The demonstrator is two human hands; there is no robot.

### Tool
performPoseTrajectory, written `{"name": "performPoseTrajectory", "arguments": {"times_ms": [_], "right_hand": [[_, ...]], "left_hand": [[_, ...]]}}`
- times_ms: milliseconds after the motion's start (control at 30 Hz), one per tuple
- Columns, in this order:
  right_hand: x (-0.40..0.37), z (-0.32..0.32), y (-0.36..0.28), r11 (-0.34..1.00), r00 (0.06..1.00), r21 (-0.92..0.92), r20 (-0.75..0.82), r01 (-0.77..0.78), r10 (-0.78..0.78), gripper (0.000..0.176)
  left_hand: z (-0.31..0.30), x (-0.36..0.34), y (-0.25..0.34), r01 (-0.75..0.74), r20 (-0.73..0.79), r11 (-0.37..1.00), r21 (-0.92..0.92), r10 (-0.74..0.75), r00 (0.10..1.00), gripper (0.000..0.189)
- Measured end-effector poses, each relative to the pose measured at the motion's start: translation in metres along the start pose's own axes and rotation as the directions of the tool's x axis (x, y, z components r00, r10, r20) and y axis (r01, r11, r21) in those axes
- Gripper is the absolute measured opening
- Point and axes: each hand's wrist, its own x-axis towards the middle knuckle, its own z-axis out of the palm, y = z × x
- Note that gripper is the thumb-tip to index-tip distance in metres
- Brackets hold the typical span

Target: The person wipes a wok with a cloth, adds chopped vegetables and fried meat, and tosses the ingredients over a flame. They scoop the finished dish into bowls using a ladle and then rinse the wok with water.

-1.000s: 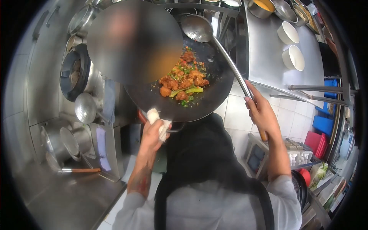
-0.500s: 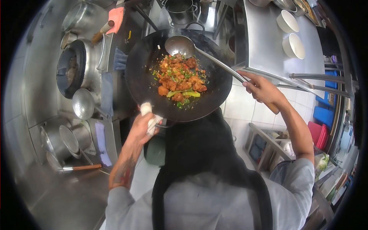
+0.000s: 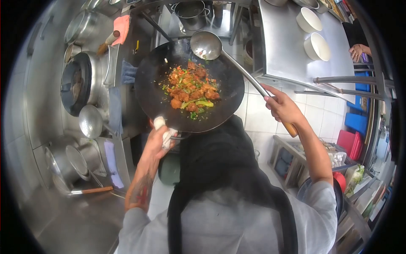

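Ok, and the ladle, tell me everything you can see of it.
The ladle has a round, shiny, silver-coloured bowl with small food specks on it. Its long, straight shaft looks like metal and ends in a brown, wood-looking handle. It slants from upper left to lower right in the head view, the bowl over the far part of the dark wok. The right hand's grip is closed around the handle. Whether the bowl touches the wok, I can't tell.

You're in a light grey shirt (image 3: 234, 226), short sleeves (image 3: 323, 201) ending near the elbows. Black apron (image 3: 215, 169) over it, wide black shoulder straps (image 3: 288, 220) either side of your chest. Tattoo-like marking (image 3: 141, 192) on your left forearm, detail too soft to read. Left hand (image 3: 155, 142) and right hand (image 3: 285, 108) bare.
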Motion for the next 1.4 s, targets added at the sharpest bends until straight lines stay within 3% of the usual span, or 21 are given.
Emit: {"name": "performPoseTrajectory", "arguments": {"times_ms": [33, 67, 100, 167, 300, 367, 500, 600, 667, 733, 767, 800, 833, 900, 1200, 1267, 1333, 1400], "right_hand": [[0.002, 0.002, 0.000, 0.956, 0.991, -0.284, -0.085, 0.078, -0.106, 0.050], [0.005, 0.003, 0.001, 0.827, 0.964, -0.548, -0.135, 0.122, -0.231, 0.050], [0.010, 0.003, 0.006, 0.830, 0.963, -0.545, -0.136, 0.123, -0.231, 0.050], [0.021, 0.005, 0.017, 0.664, 0.878, -0.707, -0.133, 0.241, -0.460, 0.049], [0.024, 0.010, 0.013, 0.593, 0.870, -0.772, -0.112, 0.229, -0.481, 0.050], [0.022, 0.013, 0.004, 0.579, 0.906, -0.801, -0.124, 0.149, -0.404, 0.050], [0.027, 0.011, 0.008, 0.578, 0.860, -0.774, -0.090, 0.257, -0.502, 0.050], [0.028, 0.015, 0.014, 0.617, 0.912, -0.762, -0.090, 0.196, -0.401, 0.049], [0.036, 0.020, 0.027, 0.687, 0.907, -0.678, -0.071, 0.261, -0.414, 0.050], [0.036, 0.018, 0.026, 0.761, 0.950, -0.609, -0.038, 0.225, -0.311, 0.049], [0.038, 0.016, 0.029, 0.926, 0.991, -0.356, -0.008, 0.123, -0.135, 0.049], [0.039, 0.015, 0.031, 0.996, 0.997, -0.082, 0.071, -0.023, 0.028, 0.050], [0.038, 0.015, 0.032, 0.997, 0.997, -0.078, 0.068, -0.020, 0.025, 0.050], [0.031, 0.015, 0.031, 0.992, 0.997, 0.114, 0.060, -0.046, 0.039, 0.052], [-0.012, 0.020, 0.013, 0.871, 0.999, 0.491, 0.041, 0.008, -0.032, 0.046], [-0.027, 0.021, 0.006, 0.841, 0.999, 0.539, -0.036, 0.044, -0.029, 0.044], [-0.046, 0.009, 0.005, 0.806, 0.994, 0.582, -0.065, 0.106, -0.084, 0.047], [-0.060, -0.006, 0.005, 0.755, 0.982, 0.629, -0.125, 0.186, -0.138, 0.045]], "left_hand": [[-0.001, -0.001, -0.001, 0.001, 0.001, 1.000, 0.004, -0.001, 1.000, 0.021], [-0.002, -0.001, -0.002, -0.011, 0.011, 1.000, 0.003, 0.011, 1.000, 0.021], [-0.004, -0.002, -0.002, -0.023, 0.022, 1.000, 0.002, 0.023, 1.000, 0.022], [-0.008, -0.004, -0.001, -0.031, 0.027, 1.000, 0.007, 0.030, 0.999, 0.022], [-0.010, -0.007, 0.002, -0.026, 0.029, 0.999, 0.033, 0.025, 0.999, 0.022], [-0.011, -0.004, 0.001, -0.029, 0.027, 0.999, 0.043, 0.027, 0.999, 0.022], [-0.016, 0.001, 0.006, -0.031, 0.076, 0.996, 0.085, 0.024, 0.997, 0.022], [-0.014, -0.001, 0.006, -0.019, 0.086, 0.999, 0.044, 0.015, 0.996, 0.021], [-0.010, -0.001, 0.006, -0.006, 0.072, 0.999, 0.037, 0.003, 0.997, 0.020], [-0.012, 0.000, 0.007, 0.003, 0.054, 0.999, 0.032, -0.005, 0.999, 0.019], [-0.016, 0.005, 0.004, 0.008, 0.048, 0.999, 0.048, -0.010, 0.999, 0.018], [-0.019, 0.008, 0.003, 0.011, 0.043, 0.998, 0.064, -0.014, 0.999, 0.018], [-0.016, 0.007, 0.005, 0.009, 0.045, 0.998, 0.069, -0.012, 0.999, 0.018], [-0.007, 0.004, 0.008, 0.022, -0.052, 1.000, -0.004, -0.023, 0.998, 0.017], [-0.031, 0.019, 0.007, -0.051, 0.131, 0.994, 0.095, 0.038, 0.991, 0.019], [-0.030, 0.018, 0.001, -0.021, 0.029, 1.000, -0.015, 0.021, 0.999, 0.019], [-0.057, 0.031, -0.012, -0.037, 0.142, 0.998, 0.048, 0.029, 0.989, 0.021], [-0.062, 0.048, -0.031, 0.010, 0.127, 0.994, -0.113, 0.004, 0.992, 0.022]]}}
